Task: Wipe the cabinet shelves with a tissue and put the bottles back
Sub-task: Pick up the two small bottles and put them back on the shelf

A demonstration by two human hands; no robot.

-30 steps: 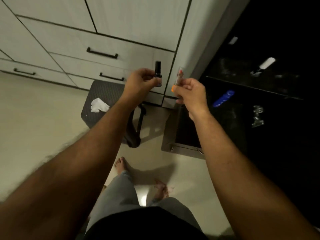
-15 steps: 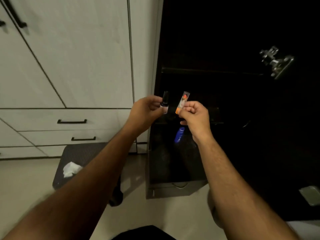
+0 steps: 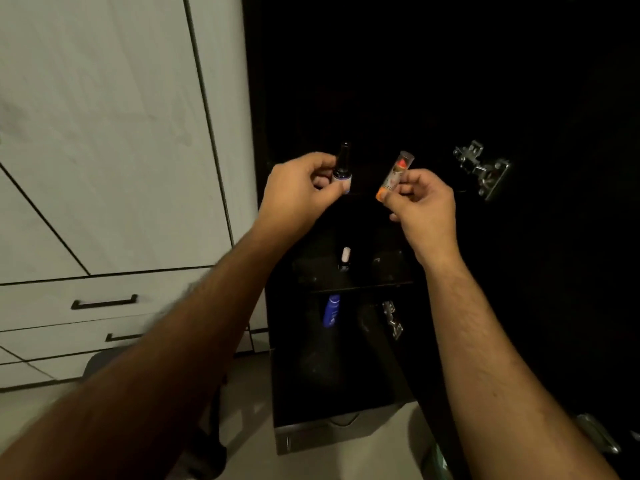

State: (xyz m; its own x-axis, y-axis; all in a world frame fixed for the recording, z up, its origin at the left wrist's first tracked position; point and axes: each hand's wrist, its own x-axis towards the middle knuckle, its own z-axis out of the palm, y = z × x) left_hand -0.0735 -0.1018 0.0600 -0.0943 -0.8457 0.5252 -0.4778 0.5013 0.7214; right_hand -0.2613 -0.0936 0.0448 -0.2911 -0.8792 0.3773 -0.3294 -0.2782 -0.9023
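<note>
While your forearms stretch out over the pale floor [image 3: 363,455], your left hand [image 3: 298,194] pinches a small dark bottle [image 3: 342,171] between thumb and curled fingers, holding it upright before the open cabinet [image 3: 346,403]. Your right hand [image 3: 424,206] grips an orange-capped tube [image 3: 393,176], tilted with its clear end up, fingers curled round its lower half. Bottle and tube are near each other, apart. Beyond and below them, a small white-topped bottle [image 3: 345,258] stands on a dark shelf [image 3: 360,287], and a blue bottle [image 3: 331,310] sits on the level beneath. A metal hinge [image 3: 483,169] glints at right; white drawer fronts [image 3: 104,303] flank the cabinet at left.
</note>
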